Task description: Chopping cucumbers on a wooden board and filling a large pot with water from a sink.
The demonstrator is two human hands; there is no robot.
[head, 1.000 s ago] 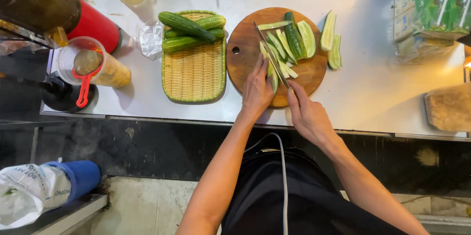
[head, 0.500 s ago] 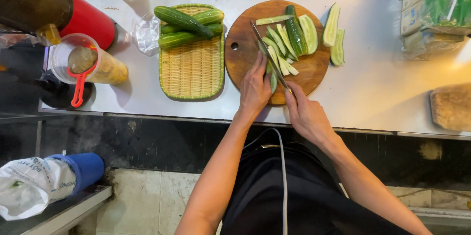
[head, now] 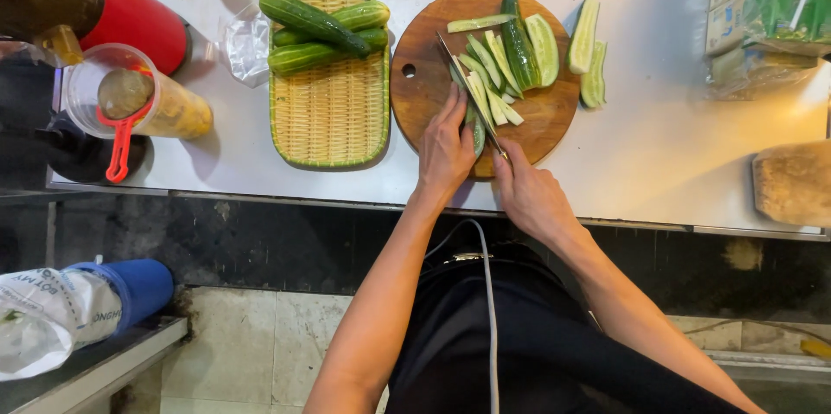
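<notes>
Slicing cucumber lengthwise on a round wooden board [head: 424, 98] while whole ones are waiting beside it.

Starting at the left, a clear plastic cup [head: 138, 102] with a red strainer [head: 117, 133] is standing on the white worktop [head: 675, 163], and next to it a woven tray [head: 333, 111] is holding several whole cucumbers [head: 316, 29], uncut so far. On the board, the left hand [head: 446, 150] is pressing down with its fingers close together on a cucumber piece [head: 478, 133], while the right hand [head: 528, 193] is closing around the handle of a knife [head: 472, 94] whose blade is lying along that piece. A heap of cut cucumber strips [head: 506, 59] is already lying on the far side of the board, and two more cut pieces [head: 589, 55] are resting on the worktop just to its right; judging by this, the cutting is partway through.
</notes>
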